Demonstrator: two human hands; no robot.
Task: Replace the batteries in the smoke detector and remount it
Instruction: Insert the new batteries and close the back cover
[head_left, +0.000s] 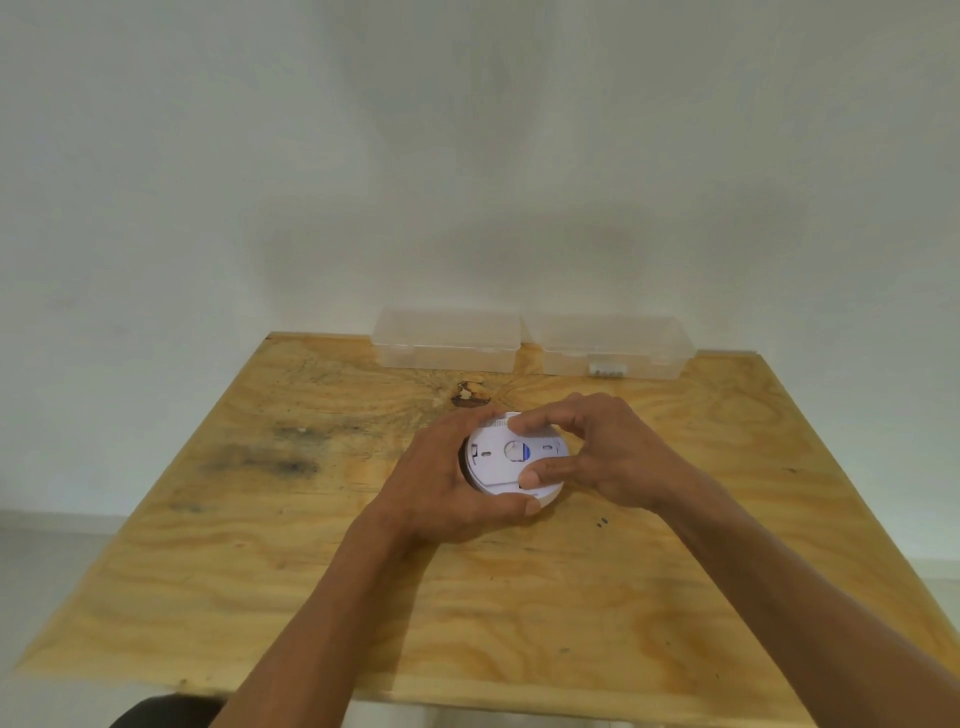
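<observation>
Hands grip the smoke detector; right clear box holds batteries

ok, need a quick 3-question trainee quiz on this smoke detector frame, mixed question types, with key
1. True or false: the smoke detector lies with its back, the mounting plate side, facing up.
2. Which hand grips the detector's top plate with thumb and fingers? A) left hand B) right hand C) neither
3. Fill in: two clear plastic boxes stand at the table's far edge; small white items show in the ____ box, not the other box.

Key: 1 true; 2 B; 3 right. The left hand cups the detector's body from the side.
</observation>
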